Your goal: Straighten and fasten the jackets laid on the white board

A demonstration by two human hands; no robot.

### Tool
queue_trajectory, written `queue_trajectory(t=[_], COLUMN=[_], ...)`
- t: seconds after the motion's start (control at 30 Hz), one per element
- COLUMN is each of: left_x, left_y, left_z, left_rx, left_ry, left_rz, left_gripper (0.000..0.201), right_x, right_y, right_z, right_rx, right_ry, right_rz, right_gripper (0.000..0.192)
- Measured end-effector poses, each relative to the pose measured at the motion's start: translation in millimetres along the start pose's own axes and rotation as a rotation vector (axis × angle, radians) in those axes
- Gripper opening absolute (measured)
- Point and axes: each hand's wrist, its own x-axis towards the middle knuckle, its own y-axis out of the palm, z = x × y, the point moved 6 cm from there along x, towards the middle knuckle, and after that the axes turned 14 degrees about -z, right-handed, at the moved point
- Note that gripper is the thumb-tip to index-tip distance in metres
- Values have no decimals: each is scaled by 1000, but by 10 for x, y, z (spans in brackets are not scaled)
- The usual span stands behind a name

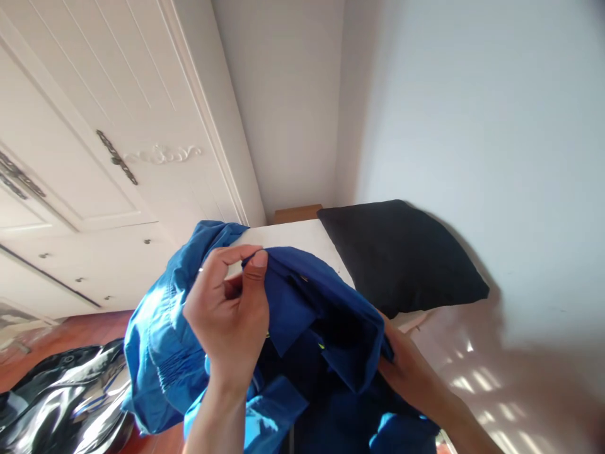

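Note:
A blue garment (pixel 165 340), like a jacket, hangs bunched in front of me, partly over the white bed (pixel 293 236). My left hand (pixel 231 309) is raised in the middle, thumb and fingers pinched on a fold of the dark blue fabric near its upper edge. My right hand (pixel 406 369) sits lower right, half hidden under the garment, gripping it from beneath. The cloth covers the right hand's fingertips.
A black pillow (pixel 401 258) lies against the white wall at the head of the bed. A white wardrobe (pixel 94 126) with metal handles stands at left. A shiny black bag (pixel 61 397) rests on the wooden floor (pixel 89 328) at lower left.

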Motion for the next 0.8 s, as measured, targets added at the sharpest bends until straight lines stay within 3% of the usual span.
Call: queue_trajectory(t=[0.1,0.2,0.3,0.4,0.5,0.57,0.67,0.7,0.8], left_x=[324,621,852,935,809,611,138,-22,-363], left_y=[-86,-50,93,283,451,607,929,1003,1156], left_z=[-84,30,215,341,425,555,975,1138,1600], left_rx=[92,189,259,310,305,294,337,346,372], left_ry=[86,141,217,330,431,453,386,364,305], left_rz=[-85,-72,-63,-60,-20,149,659,781,917], left_gripper=[13,17,16,24,26,29,41,44,52], right_x=[302,664,1144,1781,2431,2736,2903,2889,2707], right_y=[-52,-202,-168,93,462,691,875,893,925], right_z=[180,512,908,1139,1009,777,379,280,177], right_rx=[308,631,809,710,451,302,41,-44,-237], right_ry=[83,177,224,198,215,231,218,193,34], right_rz=[-12,-57,-37,1,-21,-26,-56,-72,-92], right_gripper=[38,39,43,41,36,33,31,36,47])
